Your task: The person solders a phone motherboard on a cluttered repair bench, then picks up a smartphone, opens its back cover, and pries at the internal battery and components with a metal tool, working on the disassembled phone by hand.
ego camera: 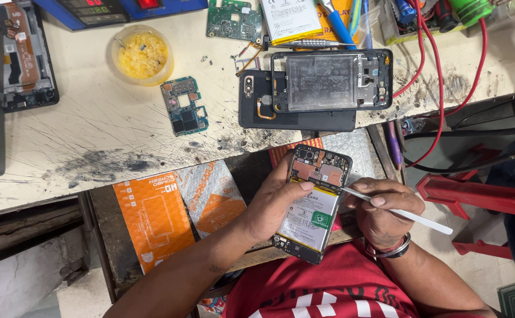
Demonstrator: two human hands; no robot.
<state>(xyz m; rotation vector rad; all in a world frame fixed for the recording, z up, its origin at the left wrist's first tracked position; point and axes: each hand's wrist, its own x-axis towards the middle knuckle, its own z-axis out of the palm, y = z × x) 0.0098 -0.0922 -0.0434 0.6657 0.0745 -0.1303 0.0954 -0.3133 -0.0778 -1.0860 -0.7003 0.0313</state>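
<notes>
My left hand [272,206] holds an opened smartphone [313,203] with its back cover off, showing a white battery and circuit boards at the top; my thumb rests across its upper part. My right hand [381,212] grips a thin white prying tool [410,217], whose tip touches the phone's right edge near the battery. Both hands hover above my lap, just below the scratched worktable's [104,129] front edge.
On the table lie a phone frame on a black back cover [328,82], a loose green circuit board [185,106], another board [234,20], a tub of yellow paste [142,55], and red cables [440,88]. Orange packages [154,218] sit in a drawer below.
</notes>
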